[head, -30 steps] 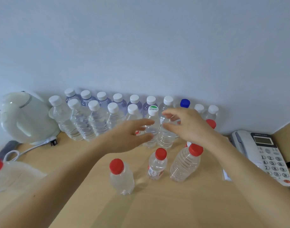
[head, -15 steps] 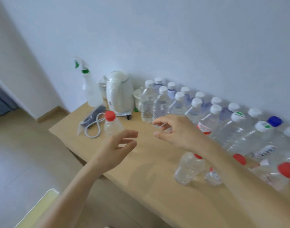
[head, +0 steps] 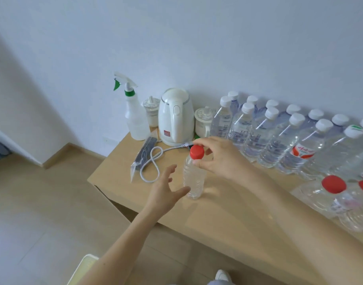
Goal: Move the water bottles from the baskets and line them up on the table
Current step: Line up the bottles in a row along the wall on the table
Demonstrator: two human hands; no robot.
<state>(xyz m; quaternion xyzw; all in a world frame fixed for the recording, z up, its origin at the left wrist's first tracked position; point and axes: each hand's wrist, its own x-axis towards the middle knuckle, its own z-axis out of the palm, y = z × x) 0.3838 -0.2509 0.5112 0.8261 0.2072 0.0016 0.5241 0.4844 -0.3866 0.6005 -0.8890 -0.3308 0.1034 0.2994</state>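
The right hand (head: 223, 159) pinched the red cap (head: 197, 151) of a small clear bottle (head: 194, 178), with the index finger curled over the top of the cap and the thumb pressed in just beneath it. The left hand (head: 166, 192) was released, fingers spread and palm turned toward the lower body of the same bottle. Its thumb tip lay just beside the plastic, though whether it touched could not be told. The bottle stood upright on the wooden bench (head: 228, 214), toward the bench's left end and apart from the rest. Behind the right hand, white-capped bottles (head: 279, 138) stood packed in two rows along the wall (head: 217, 48), running off to the right. Nearer the front at the far right sat a few red-capped bottles (head: 333, 184), blurred at the frame edge. At the left end of the bench stood a white kettle (head: 175, 118) with its pale cord (head: 153, 163) looped in front. A spray bottle (head: 135, 120) with a green collar stood to its left, two small lidded jars (head: 203, 122) flanked it, and a dark pouch (head: 145, 153) lay flat by the cord. Below the bench edge, pale wood floor (head: 42, 202) showed.
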